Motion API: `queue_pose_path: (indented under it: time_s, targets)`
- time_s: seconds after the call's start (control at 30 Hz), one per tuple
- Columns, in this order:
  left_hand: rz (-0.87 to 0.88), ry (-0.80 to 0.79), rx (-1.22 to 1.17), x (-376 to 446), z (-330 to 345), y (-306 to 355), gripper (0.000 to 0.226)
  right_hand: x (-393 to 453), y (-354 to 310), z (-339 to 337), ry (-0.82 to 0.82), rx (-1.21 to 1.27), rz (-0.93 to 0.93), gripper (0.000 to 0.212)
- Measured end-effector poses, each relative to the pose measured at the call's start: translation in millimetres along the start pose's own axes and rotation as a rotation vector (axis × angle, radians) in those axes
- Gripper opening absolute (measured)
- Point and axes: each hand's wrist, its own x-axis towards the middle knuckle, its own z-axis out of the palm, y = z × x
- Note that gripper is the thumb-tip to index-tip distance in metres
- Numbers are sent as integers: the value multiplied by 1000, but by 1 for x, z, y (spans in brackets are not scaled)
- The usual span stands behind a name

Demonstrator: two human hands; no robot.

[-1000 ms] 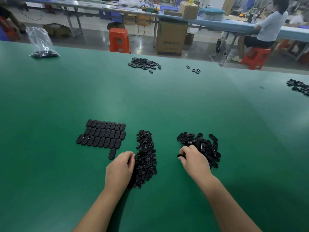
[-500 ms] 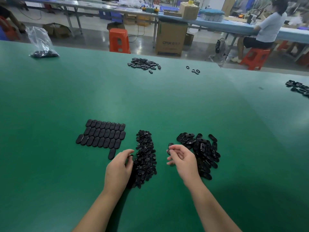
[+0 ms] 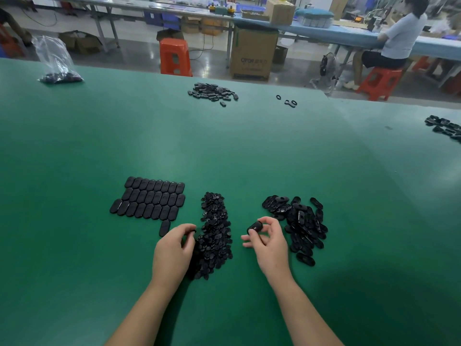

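Note:
On the green table [image 3: 249, 151] lie neat rows of black oval pieces [image 3: 149, 201], with one single piece below them. A long heap of small black parts [image 3: 214, 233] sits in the middle, and a pile of black oval shells [image 3: 301, 223] lies to its right. My right hand [image 3: 269, 243] pinches one black oval shell [image 3: 255, 227] between thumb and fingers, lifted left of that pile. My left hand [image 3: 173, 250] rests at the left edge of the small-parts heap, its thumb and forefinger pinching a small black part [image 3: 193, 231].
Farther back lie another heap of black pieces [image 3: 212, 92], a few loose rings [image 3: 289, 102] and a plastic bag of parts [image 3: 57, 63]. More pieces sit at the right edge [image 3: 446, 127]. Beyond the table stand an orange stool [image 3: 174, 57], a cardboard box [image 3: 254, 53] and a seated person [image 3: 396, 43].
My right hand has lifted an oval shell out of the right pile and brought it leftward. My left hand has picked a small part from the heap's edge.

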Motion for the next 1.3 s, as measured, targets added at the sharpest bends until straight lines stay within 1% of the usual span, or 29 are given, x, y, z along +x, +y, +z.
queue_pose_path:
  time_s: [0.2, 0.3, 0.4, 0.5, 0.63, 0.67, 0.77, 0.83, 0.9, 0.97, 1.03, 1.1, 1.23, 1.3]
  targets:
    - [-74, -8, -56, 1, -1, 0, 27, -2, 2, 2, -19, 9, -3, 32]
    - [-89, 2, -99, 2, -1, -1, 23, -2, 4, 2, -27, -8, -13, 23]
    - [-115, 8, -140, 2, -2, -3, 20, -1, 5, 2, -20, 6, -10, 9]
    - [-112, 5, -134, 3, -1, -4, 18, 0, 4, 1, -15, 58, 2, 7]
    - [-90, 6, -109, 3, -1, -3, 22, 1, 5, 1, -12, 51, 0, 3]
    - [-85, 4, -105, 3, -1, -3, 22, 1, 5, 1, -11, 47, 1, 4]
    - [-85, -2, -110, 2, -2, -3, 22, 1, 4, 1, -23, 46, 17, 18]
    - [-90, 0, -117, 3, -2, -3, 21, 1, 5, 1, -29, 69, 34, 21]
    - [-91, -1, -116, 3, -1, -3, 20, 0, 5, 1, -11, 61, 32, 19]
    - [-89, -8, -112, 3, -1, -2, 19, -1, 4, 0, 18, -4, -11, 16]
    - [-86, -8, -108, 2, -2, -2, 19, -1, 3, -1, 41, -77, -64, 16]
    - [-89, -11, -109, 2, -1, -2, 19, 0, 3, -2, 41, -115, -67, 17]
    - [-90, -18, -110, 2, -2, -2, 19, -1, 3, -1, 16, -34, 0, 8]
    - [-86, -14, -109, 2, -2, -2, 19, -1, 3, 0, 18, 7, 3, 10]
